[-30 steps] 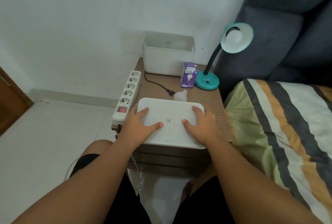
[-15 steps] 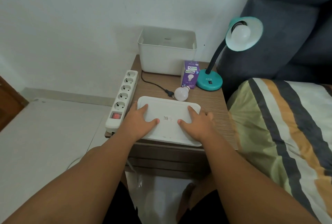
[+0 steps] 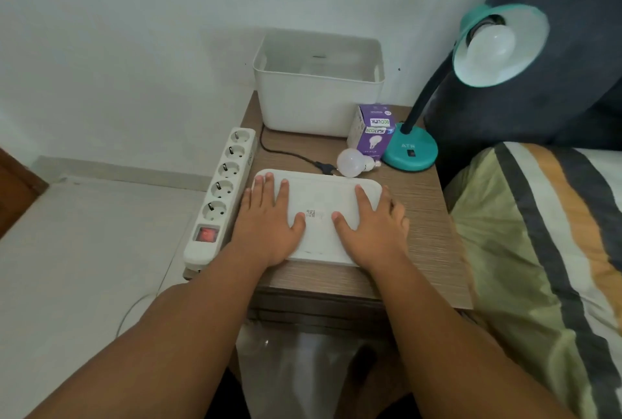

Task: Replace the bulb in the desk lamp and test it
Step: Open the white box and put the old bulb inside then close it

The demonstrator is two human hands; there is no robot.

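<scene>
A teal desk lamp [image 3: 410, 152] stands at the table's back right, its shade [image 3: 501, 45] turned toward me with a white bulb [image 3: 493, 45] in the socket. A loose white bulb [image 3: 351, 162] lies on the table in front of a purple bulb box [image 3: 370, 132]. The lamp's black plug [image 3: 324, 168] lies unplugged beside it. My left hand [image 3: 269, 220] and my right hand [image 3: 370, 227] rest flat, fingers spread, on a white lid [image 3: 319, 206] at the table's front.
A white power strip [image 3: 220, 193] with a lit red switch lies along the left edge of the wooden bedside table [image 3: 427, 216]. A white bin [image 3: 318, 105] stands at the back. A striped bed [image 3: 538, 250] and a dark headboard are on the right.
The view has drawn closer and tilted up a little. Both hands stay flat on the white lid.
</scene>
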